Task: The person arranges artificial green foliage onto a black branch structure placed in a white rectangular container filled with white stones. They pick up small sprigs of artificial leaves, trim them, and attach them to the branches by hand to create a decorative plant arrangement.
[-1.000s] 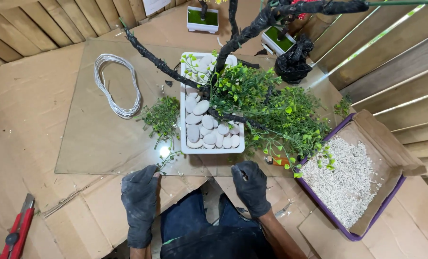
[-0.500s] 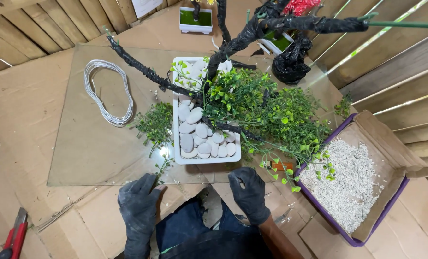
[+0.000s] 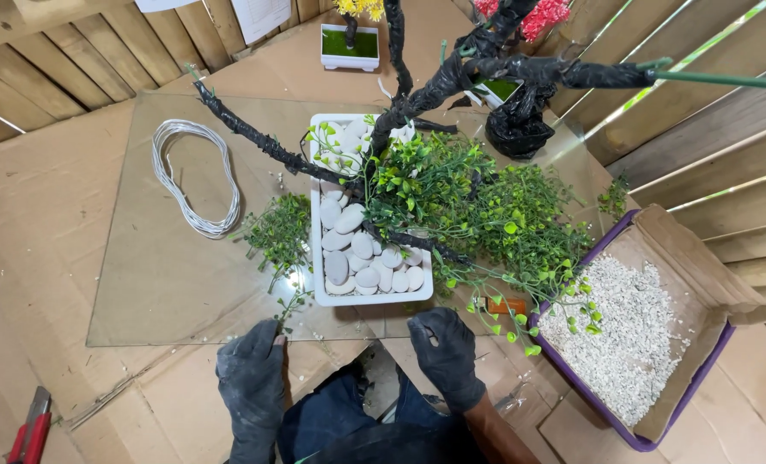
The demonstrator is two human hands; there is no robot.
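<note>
Wooden slats wall in your bench, where a glass sheet (image 3: 168, 283) lies on cardboard. Your left hand (image 3: 252, 378), in a dark glove, rests at the sheet's near edge with fingers (image 3: 263, 337) loosely spread, gripping nothing; a loose green sprig (image 3: 278, 236) lies just beyond the fingertips. Your right hand (image 3: 447, 357), gloved too, is half curled, and you hold nothing that shows. Just past those fingers stands the white tray (image 3: 319, 296) of pale stones (image 3: 361, 258), from which the black-wrapped tree (image 3: 434, 86) with green foliage (image 3: 477, 206) rises. Farther beyond your left fingers lies a coil of white wire (image 3: 196, 176). Right of your right fingers sits a box of white gravel (image 3: 623, 335).
</note>
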